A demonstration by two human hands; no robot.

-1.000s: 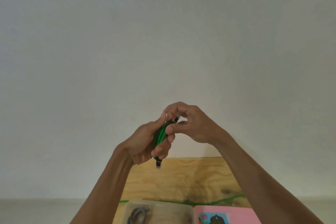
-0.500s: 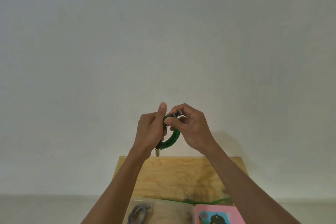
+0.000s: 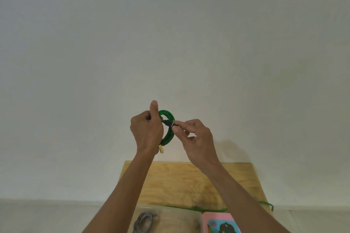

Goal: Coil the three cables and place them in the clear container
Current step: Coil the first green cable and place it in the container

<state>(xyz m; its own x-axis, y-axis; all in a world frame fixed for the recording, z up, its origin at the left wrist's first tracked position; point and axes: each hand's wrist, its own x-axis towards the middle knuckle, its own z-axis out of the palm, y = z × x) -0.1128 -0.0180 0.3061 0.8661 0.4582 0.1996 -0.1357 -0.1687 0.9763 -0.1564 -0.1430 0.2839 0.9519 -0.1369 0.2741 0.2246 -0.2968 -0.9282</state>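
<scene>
Head view: since half a second ago the two hands have drawn slightly apart, so the coil now shows as an open ring rather than a squeezed bundle. The wooden tabletop point(image 3: 181, 179) lies at 6 o'clock, the clear container point(image 3: 181, 219) on its near edge holding a coiled grey cable point(image 3: 144, 223). The left hand point(image 3: 146, 130) is clenched around the green cable point(image 3: 167, 130), raised before the wall, its loop's long axis running 12 to 6. The right hand point(image 3: 193, 132) pinches the dark plug point(image 3: 169, 123), pointing toward 9 o'clock.
</scene>
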